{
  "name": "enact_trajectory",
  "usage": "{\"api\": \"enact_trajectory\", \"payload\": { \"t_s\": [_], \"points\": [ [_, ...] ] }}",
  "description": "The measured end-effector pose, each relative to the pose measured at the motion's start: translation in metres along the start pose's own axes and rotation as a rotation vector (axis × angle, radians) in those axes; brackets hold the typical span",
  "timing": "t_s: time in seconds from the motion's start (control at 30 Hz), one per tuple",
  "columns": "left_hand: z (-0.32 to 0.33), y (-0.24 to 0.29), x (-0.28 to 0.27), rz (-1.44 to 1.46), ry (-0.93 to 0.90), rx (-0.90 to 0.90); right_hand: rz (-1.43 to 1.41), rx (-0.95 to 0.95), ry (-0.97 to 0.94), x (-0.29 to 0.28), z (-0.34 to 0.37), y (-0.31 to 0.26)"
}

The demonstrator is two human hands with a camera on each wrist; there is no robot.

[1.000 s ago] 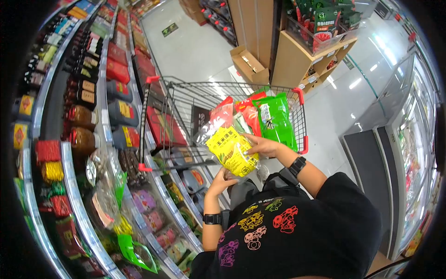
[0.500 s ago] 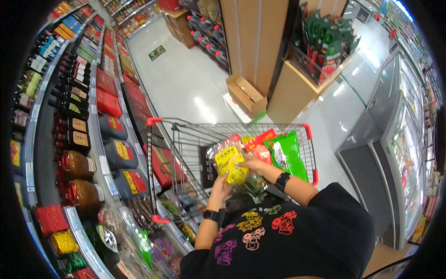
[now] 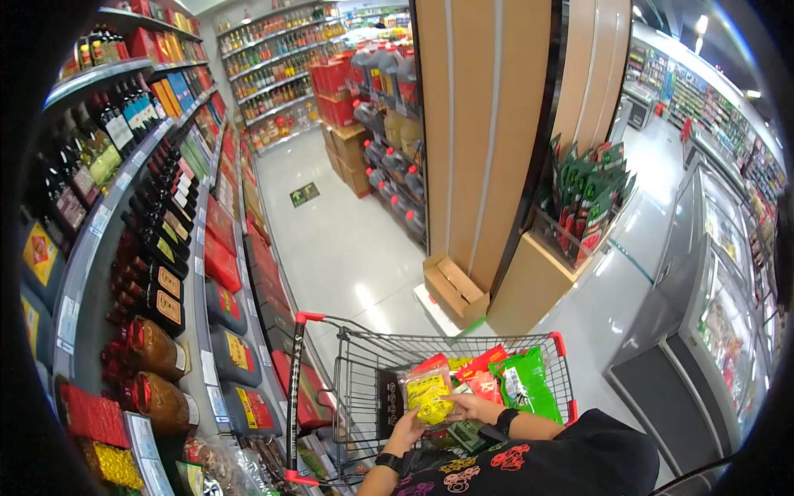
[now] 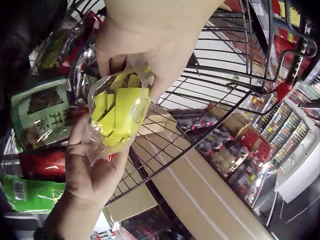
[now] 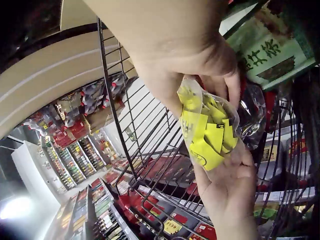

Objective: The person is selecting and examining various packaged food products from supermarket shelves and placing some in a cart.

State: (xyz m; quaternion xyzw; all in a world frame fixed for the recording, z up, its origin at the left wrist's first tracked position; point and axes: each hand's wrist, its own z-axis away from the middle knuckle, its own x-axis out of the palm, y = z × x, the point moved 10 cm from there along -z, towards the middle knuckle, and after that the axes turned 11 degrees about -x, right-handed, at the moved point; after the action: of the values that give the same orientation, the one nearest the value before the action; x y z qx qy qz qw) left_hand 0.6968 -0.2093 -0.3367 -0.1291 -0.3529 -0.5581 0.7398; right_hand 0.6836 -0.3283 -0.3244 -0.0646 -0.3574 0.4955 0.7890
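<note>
Inside clear pouch (image 4: 98,148), rectangular sachets (image 4: 119,116)

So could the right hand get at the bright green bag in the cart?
Probably yes: the bright green bag lies nearby, mostly uncovered, though the right hand holds the yellow bag.

left hand (image 3: 406,431): curled, gripping | right hand (image 3: 469,407): curled, gripping | forearms (image 3: 534,426): angled inward
</note>
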Motion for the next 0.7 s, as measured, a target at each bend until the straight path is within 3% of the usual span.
{"api": "enact_trajectory", "payload": {
  "t_s": [0.1, 0.23, 0.37, 0.57, 0.7],
  "points": [
    [0.014, -0.004, -0.003, 0.163, 0.127, 0.037, -0.021, -0.018, -0.009, -0.013, 0.0, 0.003],
    [0.038, -0.013, 0.022, 0.297, 0.068, 0.128, -0.198, 0.035, 0.011, -0.025, 0.019, 0.007],
    [0.056, -0.04, 0.025, 0.403, 0.207, 0.275, -0.206, 0.061, -0.001, -0.042, 0.032, 0.021],
    [0.081, -0.127, 0.055, 0.495, 0.043, 0.466, -0.087, 0.051, -0.189, -0.051, 0.079, 0.042],
    [0.135, -0.173, 0.082, 0.532, -0.084, 0.581, 0.198, -0.049, -0.296, -0.02, 0.115, 0.044]
  ]
}}
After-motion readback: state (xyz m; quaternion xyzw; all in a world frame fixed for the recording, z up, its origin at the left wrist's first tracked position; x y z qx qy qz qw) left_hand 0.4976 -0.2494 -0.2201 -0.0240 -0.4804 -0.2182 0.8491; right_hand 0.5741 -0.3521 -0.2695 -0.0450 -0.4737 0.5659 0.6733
